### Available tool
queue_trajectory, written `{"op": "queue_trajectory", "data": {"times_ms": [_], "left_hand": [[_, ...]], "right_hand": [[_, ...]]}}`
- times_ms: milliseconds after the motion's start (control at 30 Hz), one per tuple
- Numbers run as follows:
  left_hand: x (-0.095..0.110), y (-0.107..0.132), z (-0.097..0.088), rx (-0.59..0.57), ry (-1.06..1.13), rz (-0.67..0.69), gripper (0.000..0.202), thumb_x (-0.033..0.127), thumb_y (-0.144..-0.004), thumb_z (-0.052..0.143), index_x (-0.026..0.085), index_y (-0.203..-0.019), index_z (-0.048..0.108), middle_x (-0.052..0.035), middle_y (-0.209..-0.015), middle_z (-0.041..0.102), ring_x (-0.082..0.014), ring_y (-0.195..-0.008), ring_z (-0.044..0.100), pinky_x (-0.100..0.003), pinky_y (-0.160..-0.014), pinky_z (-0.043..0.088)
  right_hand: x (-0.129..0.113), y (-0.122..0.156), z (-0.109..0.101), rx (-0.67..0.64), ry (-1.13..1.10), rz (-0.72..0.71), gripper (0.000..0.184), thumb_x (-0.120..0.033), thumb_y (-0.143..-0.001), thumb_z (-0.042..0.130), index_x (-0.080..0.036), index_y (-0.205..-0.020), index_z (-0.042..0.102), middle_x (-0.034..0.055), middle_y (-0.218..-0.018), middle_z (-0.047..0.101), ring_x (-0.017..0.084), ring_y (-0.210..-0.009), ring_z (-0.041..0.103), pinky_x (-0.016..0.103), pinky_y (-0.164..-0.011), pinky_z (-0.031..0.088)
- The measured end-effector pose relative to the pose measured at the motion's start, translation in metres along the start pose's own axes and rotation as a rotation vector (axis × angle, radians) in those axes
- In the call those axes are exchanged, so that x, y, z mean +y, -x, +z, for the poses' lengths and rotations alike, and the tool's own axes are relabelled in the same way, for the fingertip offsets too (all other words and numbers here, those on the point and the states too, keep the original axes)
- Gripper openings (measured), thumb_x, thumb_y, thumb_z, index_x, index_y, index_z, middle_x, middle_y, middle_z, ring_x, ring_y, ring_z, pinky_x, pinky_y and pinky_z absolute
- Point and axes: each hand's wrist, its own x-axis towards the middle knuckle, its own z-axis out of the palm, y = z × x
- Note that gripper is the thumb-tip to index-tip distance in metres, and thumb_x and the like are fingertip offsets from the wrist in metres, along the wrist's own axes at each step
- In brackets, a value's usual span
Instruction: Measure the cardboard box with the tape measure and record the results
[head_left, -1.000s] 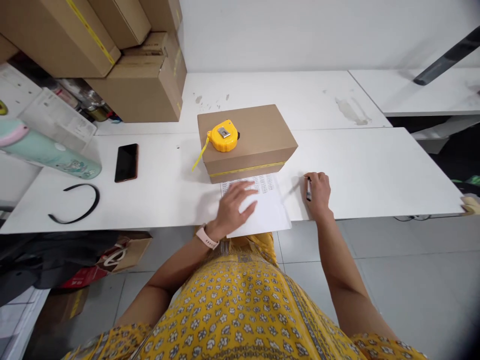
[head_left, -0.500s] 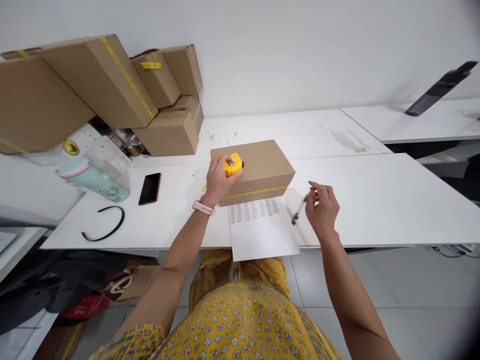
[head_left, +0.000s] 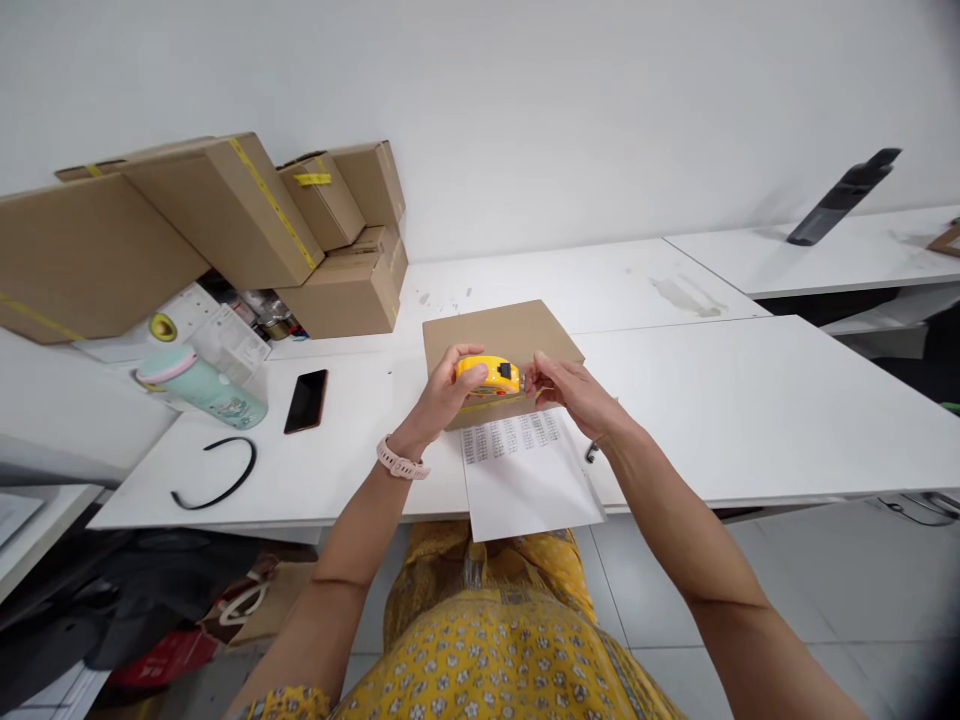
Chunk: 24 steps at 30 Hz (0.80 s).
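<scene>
My left hand (head_left: 448, 385) is closed around a yellow tape measure (head_left: 490, 374), held above the front part of a cardboard box (head_left: 495, 328). At the tape measure's right end, my right hand (head_left: 568, 388) pinches the metal tip of the tape, close to the case. The box lies on the white table, with a strip of yellow tape along its front side, partly hidden by my hands. In front of it a printed sheet (head_left: 529, 490) with rows of small text overhangs the table's front edge. A pen (head_left: 592, 452) lies mostly hidden under my right wrist.
Several cardboard boxes (head_left: 341, 295) are stacked at the back left against the wall. A mint-green tumbler (head_left: 214, 390), a phone (head_left: 306, 401) and a black headband (head_left: 238, 478) lie on the left. A dark bottle-like object (head_left: 840, 200) leans at the far right.
My right hand has moved left from beside the pen to the tape measure's tip. My left hand has turned the tape measure and brought it slightly right and nearer. The view has shifted a little.
</scene>
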Motion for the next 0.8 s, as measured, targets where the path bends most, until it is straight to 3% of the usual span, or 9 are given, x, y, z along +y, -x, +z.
{"op": "queue_trajectory", "data": {"times_ms": [167, 300, 433, 533, 633, 800], "left_hand": [[0.0, -0.006, -0.026, 0.065, 0.02, 0.041, 0.053, 0.056, -0.081, 0.069, 0.02, -0.119, 0.057, -0.0072, -0.111, 0.073, -0.0211, -0.095, 0.071, -0.031, -0.076, 0.053], [-0.006, -0.02, -0.07, 0.308, -0.066, 0.084, 0.046, 0.055, -0.079, 0.07, 0.019, -0.108, 0.061, -0.0045, -0.098, 0.072, -0.0153, -0.075, 0.066, -0.025, -0.061, 0.044], [-0.02, -0.028, -0.112, 0.456, -0.108, 0.012, 0.045, 0.056, -0.074, 0.07, 0.018, -0.097, 0.06, -0.0019, -0.085, 0.069, -0.0117, -0.061, 0.059, -0.024, -0.054, 0.036], [-0.03, -0.027, -0.123, 0.468, -0.124, -0.031, 0.049, 0.057, -0.071, 0.071, 0.017, -0.096, 0.061, -0.0022, -0.084, 0.069, -0.012, -0.06, 0.059, -0.023, -0.053, 0.035], [-0.036, -0.025, -0.122, 0.438, -0.137, -0.076, 0.052, 0.059, -0.069, 0.071, 0.017, -0.097, 0.061, -0.0025, -0.082, 0.069, -0.0131, -0.06, 0.061, -0.023, -0.052, 0.034], [-0.037, -0.029, -0.121, 0.393, -0.12, -0.078, 0.05, 0.059, -0.068, 0.071, 0.016, -0.092, 0.062, -0.0018, -0.079, 0.068, -0.0119, -0.058, 0.059, -0.023, -0.052, 0.034]], "right_hand": [[-0.007, -0.028, -0.029, 0.001, 0.002, -0.033, 0.06, -0.078, -0.07, 0.076, -0.02, -0.074, 0.062, 0.003, -0.074, 0.061, 0.016, -0.073, 0.058, 0.03, -0.064, 0.05], [-0.002, -0.076, -0.084, 0.198, 0.039, -0.153, 0.057, -0.073, -0.067, 0.082, -0.02, -0.071, 0.059, 0.0028, -0.081, 0.063, 0.017, -0.083, 0.059, 0.033, -0.079, 0.052], [0.017, -0.111, -0.12, 0.322, 0.117, -0.064, 0.052, -0.07, -0.076, 0.078, -0.021, -0.072, 0.061, 0.0035, -0.09, 0.065, 0.018, -0.094, 0.061, 0.036, -0.094, 0.05], [0.032, -0.12, -0.12, 0.282, 0.146, 0.005, 0.053, -0.072, -0.076, 0.076, -0.022, -0.071, 0.058, 0.0034, -0.091, 0.066, 0.02, -0.094, 0.061, 0.038, -0.095, 0.05], [0.041, -0.121, -0.109, 0.251, 0.178, 0.051, 0.058, -0.075, -0.074, 0.076, -0.022, -0.071, 0.053, 0.0012, -0.085, 0.063, 0.018, -0.084, 0.059, 0.035, -0.085, 0.05], [0.043, -0.119, -0.099, 0.342, 0.19, 0.059, 0.05, -0.063, -0.073, 0.083, -0.022, -0.088, 0.057, 0.0002, -0.092, 0.064, 0.014, -0.08, 0.057, 0.028, -0.072, 0.048]]}}
